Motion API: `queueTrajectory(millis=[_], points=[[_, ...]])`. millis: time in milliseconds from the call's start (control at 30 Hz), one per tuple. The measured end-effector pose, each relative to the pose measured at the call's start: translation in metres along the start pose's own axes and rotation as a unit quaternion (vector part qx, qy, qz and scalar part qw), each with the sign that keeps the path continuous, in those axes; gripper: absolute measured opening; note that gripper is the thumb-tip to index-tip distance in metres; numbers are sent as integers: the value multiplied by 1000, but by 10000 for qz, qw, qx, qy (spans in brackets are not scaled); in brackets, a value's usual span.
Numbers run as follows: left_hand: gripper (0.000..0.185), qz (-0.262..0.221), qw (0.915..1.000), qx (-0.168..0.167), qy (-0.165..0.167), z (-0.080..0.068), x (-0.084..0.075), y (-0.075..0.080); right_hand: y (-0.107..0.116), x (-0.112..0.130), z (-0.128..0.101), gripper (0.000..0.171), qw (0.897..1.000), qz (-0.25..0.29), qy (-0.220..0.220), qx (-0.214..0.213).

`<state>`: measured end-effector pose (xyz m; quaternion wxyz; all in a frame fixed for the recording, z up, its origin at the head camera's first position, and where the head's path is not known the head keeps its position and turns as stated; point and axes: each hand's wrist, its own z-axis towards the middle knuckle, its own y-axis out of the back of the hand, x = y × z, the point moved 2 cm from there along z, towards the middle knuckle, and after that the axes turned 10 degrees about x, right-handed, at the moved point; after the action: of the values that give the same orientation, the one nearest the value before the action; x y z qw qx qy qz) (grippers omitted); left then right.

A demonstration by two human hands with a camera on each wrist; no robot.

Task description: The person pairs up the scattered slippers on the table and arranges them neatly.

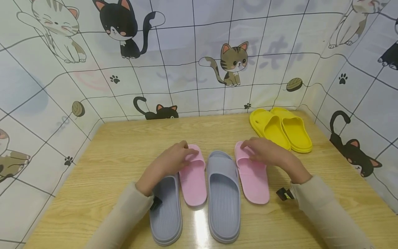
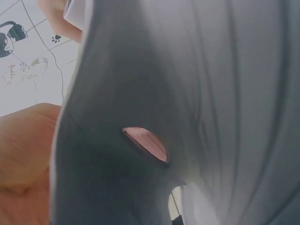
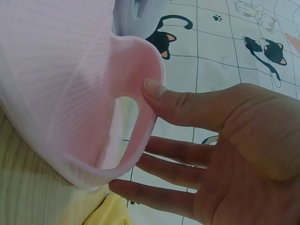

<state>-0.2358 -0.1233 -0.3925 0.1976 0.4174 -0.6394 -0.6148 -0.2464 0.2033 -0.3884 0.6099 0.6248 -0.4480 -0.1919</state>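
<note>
Two pink slippers lie toe away from me on the wooden table. Over the toe and strap of the left pink slipper [image 1: 193, 183] my left hand [image 1: 170, 159] reaches in from the left, fingers spread loosely. My right hand [image 1: 267, 152] is at the toe of the right pink slipper [image 1: 256, 183]. In the right wrist view, its thumb [image 3: 176, 103] touches the pink strap's edge, with the other fingers fairly straight beside the toe opening. One grey slipper [image 1: 224, 204] stands between the pink ones. Another grey slipper [image 1: 168, 214] sits under my left wrist, its front partly hidden.
A pair of yellow slippers [image 1: 280, 129] stands at the back right, beyond my right hand. The wooden table [image 1: 130, 138] meets walls covered in a cat-print sheet [image 1: 183, 69] at the back and sides. A grey slipper [image 2: 187, 93] fills much of the left wrist view.
</note>
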Motion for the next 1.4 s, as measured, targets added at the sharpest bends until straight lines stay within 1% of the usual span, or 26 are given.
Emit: queueTrajectory(millis=[100,133,200,267,367,467,533,600,633,733,833,900,1133,1300,1400], points=[[35,116,9998,68,150,-1,-4,-1,0,5,-2,32,10000,-71,34,-27],[36,181,9995,133,214,-2,-6,-2,0,8,-3,33,10000,-72,28,-8],[40,275,9986,307,319,-6,-11,-2,1,14,-6,40,9999,-63,-88,105],[47,393,9967,582,414,-10,-18,-2,1,22,-11,51,9991,2,-231,346],[61,413,9939,946,390,-17,-30,-1,1,34,-19,72,9955,178,-450,811],[77,341,9924,1148,291,-21,-39,-1,-1,44,-24,92,9910,263,-575,1180],[92,314,9912,1248,318,-23,-44,-3,-4,49,-26,100,9887,213,-646,1334],[105,251,9889,1402,433,-24,-48,-5,-7,53,-26,106,9869,101,-716,1439],[113,166,9869,1512,543,-24,-49,-7,-8,54,-26,109,9857,92,-740,1513],[132,-4,9822,1712,778,-24,-53,-13,-12,58,-26,124,9820,97,-830,1697],[145,-11,9800,1764,918,-24,-55,-17,-17,62,-25,135,9785,209,-933,1830],[148,108,9807,1717,926,-23,-56,-19,-19,63,-24,138,9777,216,-992,1840],[143,331,9830,1567,895,-19,-51,-17,-24,64,-22,144,9751,202,-1276,1803],[144,270,9854,1469,816,-17,-47,-16,-25,64,-20,153,9745,91,-1398,1753],[144,236,9860,1446,790,-16,-45,-17,-25,64,-19,154,9763,-74,-1360,1683]])
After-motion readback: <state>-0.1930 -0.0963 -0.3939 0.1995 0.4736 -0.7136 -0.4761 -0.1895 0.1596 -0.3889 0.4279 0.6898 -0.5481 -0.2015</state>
